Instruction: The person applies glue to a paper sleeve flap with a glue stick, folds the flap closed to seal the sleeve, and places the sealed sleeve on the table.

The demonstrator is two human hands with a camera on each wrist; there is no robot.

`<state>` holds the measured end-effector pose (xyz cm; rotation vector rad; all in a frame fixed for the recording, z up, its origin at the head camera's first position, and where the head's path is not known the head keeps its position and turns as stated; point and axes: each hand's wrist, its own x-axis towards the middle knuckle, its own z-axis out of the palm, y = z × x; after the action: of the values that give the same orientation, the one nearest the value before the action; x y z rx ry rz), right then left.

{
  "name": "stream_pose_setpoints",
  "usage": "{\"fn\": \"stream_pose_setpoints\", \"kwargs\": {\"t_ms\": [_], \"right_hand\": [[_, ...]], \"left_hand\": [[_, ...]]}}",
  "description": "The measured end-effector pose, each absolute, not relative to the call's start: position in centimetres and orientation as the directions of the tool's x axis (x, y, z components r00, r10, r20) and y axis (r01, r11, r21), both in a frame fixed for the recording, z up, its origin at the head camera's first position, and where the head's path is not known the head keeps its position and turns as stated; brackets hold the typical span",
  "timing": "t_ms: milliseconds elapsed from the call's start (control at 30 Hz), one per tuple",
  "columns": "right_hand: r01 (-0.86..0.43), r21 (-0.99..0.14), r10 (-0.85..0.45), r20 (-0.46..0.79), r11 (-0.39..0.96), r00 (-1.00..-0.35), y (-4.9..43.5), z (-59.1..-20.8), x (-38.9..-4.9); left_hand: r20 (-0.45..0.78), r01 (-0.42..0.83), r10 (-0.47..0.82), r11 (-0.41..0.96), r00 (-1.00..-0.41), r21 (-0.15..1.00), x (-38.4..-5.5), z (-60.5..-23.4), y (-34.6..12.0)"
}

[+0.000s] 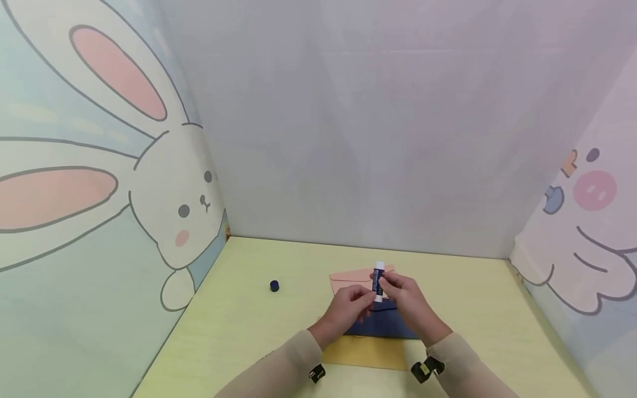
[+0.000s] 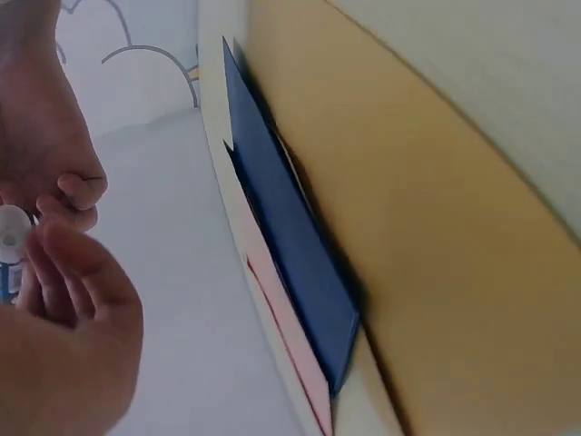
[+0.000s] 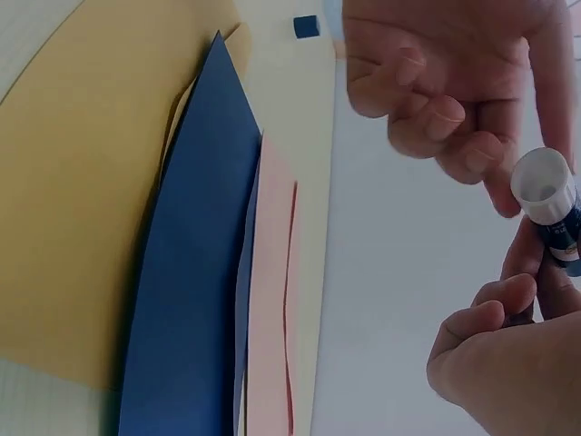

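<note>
A glue stick [image 1: 378, 281] with a dark blue label and white ends stands nearly upright between both hands, above the envelopes. My right hand [image 1: 409, 301] grips its labelled body between thumb and fingers. At the lower white end, my left hand [image 1: 344, 310] pinches with thumb and forefinger, the other fingers loosely curled. The right wrist view looks into the hollow white base [image 3: 543, 186]. Its dark blue cap [image 1: 274, 286] is off and sits on the table to the left.
Beneath the hands lie overlapping envelopes: a pink one [image 1: 348, 281] at the back, a navy one [image 1: 380, 325] in the middle, and a yellow-brown one [image 1: 365, 352] nearest me. The pale yellow table [image 1: 239, 331] meets a grey back wall [image 1: 368, 166] and cartoon-printed side panels.
</note>
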<state>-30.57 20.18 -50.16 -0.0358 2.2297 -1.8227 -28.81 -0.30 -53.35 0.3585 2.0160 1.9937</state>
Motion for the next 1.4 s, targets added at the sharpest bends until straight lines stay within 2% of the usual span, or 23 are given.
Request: {"fn": "stream_pose_setpoints", "kwargs": {"t_ms": [100,167,233,333,433,500,567,633,700,767,833,967,1067,1167,1233,1333,1400], "right_hand": [[0.151,-0.963,-0.156,-0.187,0.221,-0.97,20.1,-50.4,-30.7],[0.158,-0.963,-0.138,-0.191,0.218,-0.972,19.9,-50.5,-30.7],[0.16,-0.963,-0.126,-0.191,0.218,-0.974,19.7,-50.6,-30.7],[0.165,-0.961,-0.111,-0.193,0.222,-0.975,19.5,-50.6,-30.8],[0.166,-0.96,-0.113,-0.195,0.224,-0.974,19.4,-50.6,-30.9],[0.172,-0.96,-0.12,-0.201,0.22,-0.972,19.5,-50.6,-30.9],[0.171,-0.962,-0.136,-0.202,0.215,-0.97,19.5,-50.4,-30.8],[0.172,-0.964,-0.15,-0.204,0.201,-0.968,19.4,-50.2,-30.7],[0.173,-0.969,-0.166,-0.202,0.175,-0.965,19.3,-50.0,-30.7],[0.175,-0.973,-0.178,-0.2,0.15,-0.963,19.2,-49.9,-30.7],[0.178,-0.976,-0.188,-0.2,0.128,-0.962,19.3,-49.9,-30.7],[0.176,-0.976,-0.183,-0.197,0.125,-0.963,19.4,-49.9,-30.8],[0.169,-0.975,-0.175,-0.193,0.144,-0.965,19.5,-50.0,-30.8],[0.158,-0.971,-0.17,-0.188,0.177,-0.967,19.5,-50.2,-30.7],[0.153,-0.97,-0.168,-0.186,0.19,-0.968,19.5,-50.3,-30.6],[0.154,-0.969,-0.161,-0.186,0.191,-0.969,19.3,-50.5,-30.5],[0.145,-0.97,-0.161,-0.178,0.196,-0.971,19.2,-50.5,-30.4]], "left_hand": [[0.113,0.17,0.241,0.234,-0.964,0.957,-28.5,-53.1,0.0],[0.176,0.238,0.2,0.345,-0.964,0.908,-28.4,-52.9,0.2],[0.203,0.262,0.181,0.41,-0.962,0.874,-28.3,-52.7,0.3],[0.191,0.251,0.181,0.416,-0.965,0.874,-28.2,-52.5,0.3],[0.12,0.188,0.219,0.329,-0.968,0.925,-28.2,-52.6,0.3],[0.015,0.069,0.286,0.18,-0.958,0.981,-28.4,-52.6,0.2],[-0.092,-0.104,0.392,-0.01,-0.916,0.995,-28.7,-52.8,0.0],[-0.178,-0.305,0.508,-0.179,-0.843,0.935,-28.9,-53.1,-0.2],[-0.213,-0.451,0.601,-0.278,-0.77,0.848,-29.0,-53.3,-0.3],[-0.207,-0.515,0.654,-0.321,-0.728,0.795,-28.9,-53.5,-0.3],[-0.198,-0.529,0.668,-0.337,-0.717,0.779,-28.8,-53.6,-0.3],[-0.177,-0.467,0.631,-0.328,-0.755,0.822,-28.8,-54.0,-0.2],[-0.139,-0.326,0.538,-0.272,-0.832,0.905,-28.7,-54.2,-0.2],[-0.034,-0.071,0.386,-0.084,-0.922,0.994,-28.5,-54.3,0.1],[0.067,0.1,0.273,0.112,-0.96,0.989,-28.3,-54.2,0.2],[0.194,0.24,0.161,0.362,-0.968,0.901,-28.0,-53.9,0.5],[0.232,0.269,0.137,0.445,-0.963,0.854,-27.8,-53.7,0.6]]}}
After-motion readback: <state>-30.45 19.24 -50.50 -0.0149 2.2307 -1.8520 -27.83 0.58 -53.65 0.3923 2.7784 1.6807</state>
